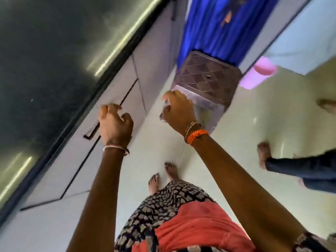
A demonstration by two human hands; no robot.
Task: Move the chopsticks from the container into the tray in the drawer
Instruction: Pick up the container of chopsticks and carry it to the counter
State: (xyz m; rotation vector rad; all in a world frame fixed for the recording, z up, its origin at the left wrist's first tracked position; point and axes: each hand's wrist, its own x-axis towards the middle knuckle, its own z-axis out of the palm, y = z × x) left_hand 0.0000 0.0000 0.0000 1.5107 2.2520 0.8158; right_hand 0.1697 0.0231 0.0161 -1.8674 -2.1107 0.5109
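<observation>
Task barely begun: left hand (116, 122), fingers curled loosely, empty, at long black bar handle (111, 113) of shut pale-grey drawer front (101, 128), right hand (177, 110) holding something clear, can't tell what; chopsticks, container, tray unseen.

Bright daylight, motion blur throughout, streaky glare on dark countertop (36, 60).
</observation>
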